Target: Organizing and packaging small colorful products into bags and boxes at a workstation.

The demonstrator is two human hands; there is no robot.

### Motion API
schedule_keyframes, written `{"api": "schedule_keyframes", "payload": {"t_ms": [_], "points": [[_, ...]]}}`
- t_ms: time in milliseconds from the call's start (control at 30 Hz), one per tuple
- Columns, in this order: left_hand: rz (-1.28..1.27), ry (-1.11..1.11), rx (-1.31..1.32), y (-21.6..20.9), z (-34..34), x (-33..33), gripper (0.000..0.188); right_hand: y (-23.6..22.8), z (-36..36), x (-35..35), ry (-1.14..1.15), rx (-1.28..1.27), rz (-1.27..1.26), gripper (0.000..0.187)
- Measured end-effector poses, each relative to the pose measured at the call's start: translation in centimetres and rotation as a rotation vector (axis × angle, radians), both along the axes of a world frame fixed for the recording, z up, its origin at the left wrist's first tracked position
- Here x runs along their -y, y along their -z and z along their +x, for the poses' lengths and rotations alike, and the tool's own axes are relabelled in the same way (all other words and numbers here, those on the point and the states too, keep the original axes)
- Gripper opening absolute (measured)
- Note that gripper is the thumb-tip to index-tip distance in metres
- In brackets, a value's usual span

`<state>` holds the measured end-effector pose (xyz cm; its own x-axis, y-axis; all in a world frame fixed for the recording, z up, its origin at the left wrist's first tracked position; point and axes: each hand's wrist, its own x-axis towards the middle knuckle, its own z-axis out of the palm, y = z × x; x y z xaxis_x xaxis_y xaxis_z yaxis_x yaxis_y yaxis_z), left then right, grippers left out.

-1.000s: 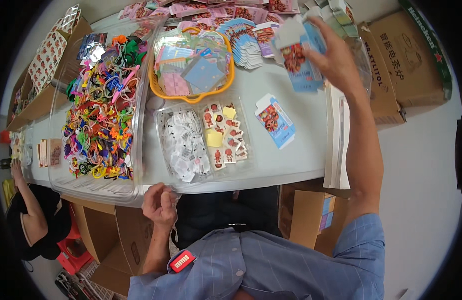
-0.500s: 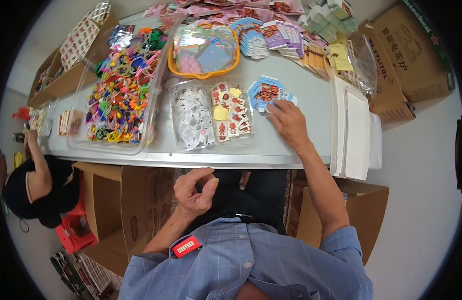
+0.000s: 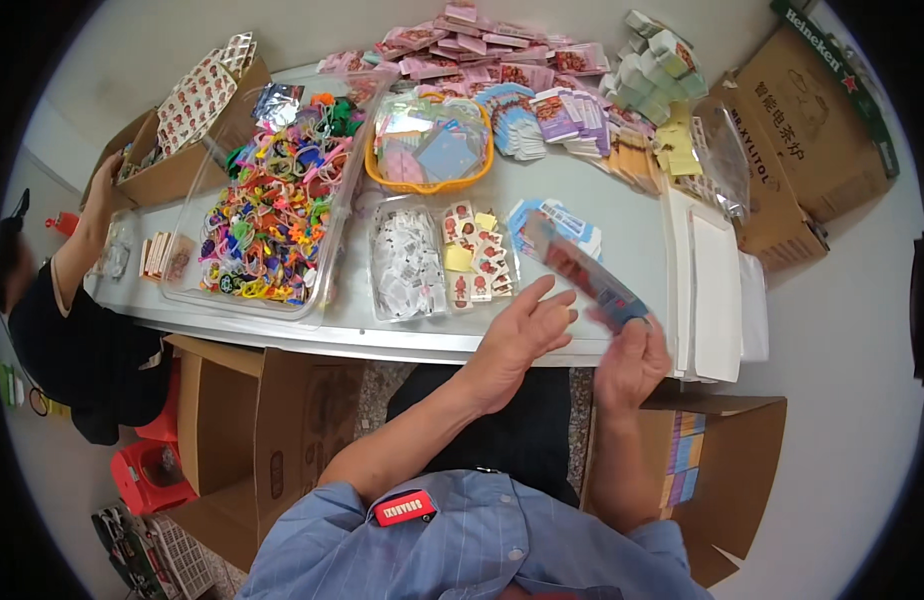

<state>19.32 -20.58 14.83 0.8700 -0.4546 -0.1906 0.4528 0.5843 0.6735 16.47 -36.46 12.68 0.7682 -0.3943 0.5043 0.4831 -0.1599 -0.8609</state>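
Observation:
My right hand [image 3: 630, 372] is closed on the lower corner of a flat printed carton [image 3: 589, 280], blue at its edge and tilted above the table's front; motion blurs it. My left hand [image 3: 517, 345] is open, its fingers spread beside the carton with nothing in them. Behind the carton lie several similar blue cartons [image 3: 572, 225] on the table. Left of them stands a clear plastic tray [image 3: 434, 312]. One side of it holds small white packets [image 3: 402, 262], the other cartoon stickers [image 3: 480, 262].
A big clear bin [image 3: 327, 268] holds colourful trinkets. An orange basket [image 3: 430, 187] of flat packs stands behind the tray. Pink packs [image 3: 462, 48] are heaped at the back. Open cardboard boxes [image 3: 307, 450] sit below the table edge. At far left another person's arm [image 3: 82, 235] reaches toward a box.
My right hand has picked up a carton from the blue ones and drawn it toward me. My left hand has risen rightward, its fingers opening. The other person's arm has moved farther back.

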Motion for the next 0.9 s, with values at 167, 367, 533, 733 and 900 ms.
{"api": "schedule_keyframes", "payload": {"t_ms": [167, 367, 533, 733, 900], "points": [[0.032, -0.136, 0.209, 1.0, 2.1, 0.3, 0.029, -1.5, -1.9, -3.9, -0.249, -0.32, 0.846, 0.034], [-0.25, 0.012, 0.199, 1.6, 1.1, -3.4, 0.088, 0.3, -4.6, -6.9, -0.502, -0.639, 0.99, 0.034], [-0.303, 0.137, 0.047, 4.3, 0.1, -6.6, 0.085, 1.9, -7.4, -6.5, -0.306, -0.698, 0.293, 0.035], [-0.27, 0.46, 0.017, 5.9, -1.4, -8.6, 0.096, -5.5, -2.7, -3.7, -0.421, -0.238, -0.433, 0.052], [0.094, 0.502, 0.339, 6.2, -2.5, -8.7, 0.063, -3.3, -2.2, -2.6, -0.768, -0.385, -0.565, 0.045]]}}
